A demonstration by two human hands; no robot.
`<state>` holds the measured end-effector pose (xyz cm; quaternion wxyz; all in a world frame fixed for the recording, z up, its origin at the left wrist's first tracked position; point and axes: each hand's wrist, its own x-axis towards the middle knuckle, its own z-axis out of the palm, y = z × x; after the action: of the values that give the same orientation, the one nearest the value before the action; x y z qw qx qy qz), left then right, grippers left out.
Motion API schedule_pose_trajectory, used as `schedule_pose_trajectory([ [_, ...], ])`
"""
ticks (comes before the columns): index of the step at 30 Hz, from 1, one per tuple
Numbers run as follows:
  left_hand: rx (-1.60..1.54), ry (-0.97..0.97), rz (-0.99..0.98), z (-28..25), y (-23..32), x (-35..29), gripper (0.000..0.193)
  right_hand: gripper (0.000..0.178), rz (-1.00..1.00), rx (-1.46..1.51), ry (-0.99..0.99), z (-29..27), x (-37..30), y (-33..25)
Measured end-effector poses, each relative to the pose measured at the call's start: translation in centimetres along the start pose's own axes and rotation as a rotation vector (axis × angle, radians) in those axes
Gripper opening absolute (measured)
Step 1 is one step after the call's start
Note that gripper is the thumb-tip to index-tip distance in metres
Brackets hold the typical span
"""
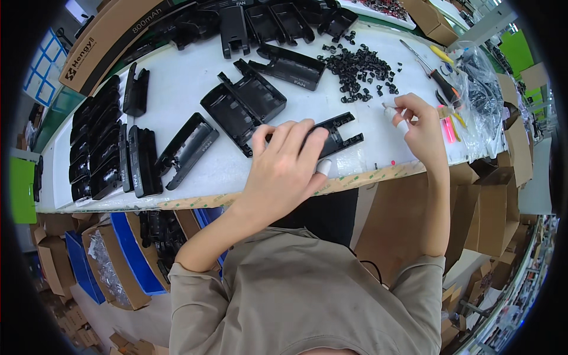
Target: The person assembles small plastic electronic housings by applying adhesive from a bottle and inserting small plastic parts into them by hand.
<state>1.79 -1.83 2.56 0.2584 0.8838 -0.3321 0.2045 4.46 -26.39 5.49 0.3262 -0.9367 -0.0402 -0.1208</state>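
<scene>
At the centre of the frame, the left hand (pixel 287 148) curls over a black housing (pixel 338 135), grasping it with the fingers across its top and the white-wrapped thumb toward the near side. The forked end of this housing points right, clear of the fingers; it seems held this way so that the palm steadies the body while the prongs stay exposed to the other side. Right of centre, the right hand (pixel 419 121) hangs above the white tabletop (pixel 367 157) with its fingers bent and the tips drawn close together, 1 of them wrapped in white; I cannot tell whether a small part is pinched there. Just above it, at upper right, lies a loose heap of small black clips (pixel 364 66), probably spread there to be within short reach of that hand. A screwdriver (pixel 445 87) rests farther right, near a crumpled clear bag (pixel 480 80), perhaps kept aside to leave working room. Above the left hand, an open black shell (pixel 245 106) lies with its hollow side up, showing its interior. At the left of the frame, more black casings (pixel 99 145) stand packed in rows, likely to save space, well apart from the heap.
</scene>
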Motion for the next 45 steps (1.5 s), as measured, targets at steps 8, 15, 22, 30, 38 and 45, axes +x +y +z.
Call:
schedule_pose_trajectory([
  [8,-0.020,-0.023,-0.033,0.6,-0.3,0.2,0.066,0.019,-0.111,-0.058,0.053,2.2,1.2,0.3],
  [15,-0.011,-0.056,-0.009,0.5,-0.5,-0.1,0.082,0.019,-0.109,-0.161,0.019,2.5,1.4,-0.3],
  [22,0.007,-0.060,-0.010,0.4,-0.4,-0.1,0.081,0.020,-0.150,-0.183,0.094,3.3,2.0,0.7],
  [30,0.010,-0.011,0.006,0.6,-0.4,-0.3,0.066,0.019,-0.081,-0.181,0.037,3.1,1.9,-0.4],
  [38,0.008,-0.002,0.034,0.5,-0.3,-0.2,0.069,0.019,-0.116,-0.070,-0.010,3.5,3.2,0.2],
  [45,0.001,0.004,0.027,0.6,-0.4,-0.3,0.069,0.021,-0.012,-0.026,-0.037,1.7,2.2,-0.7],
])
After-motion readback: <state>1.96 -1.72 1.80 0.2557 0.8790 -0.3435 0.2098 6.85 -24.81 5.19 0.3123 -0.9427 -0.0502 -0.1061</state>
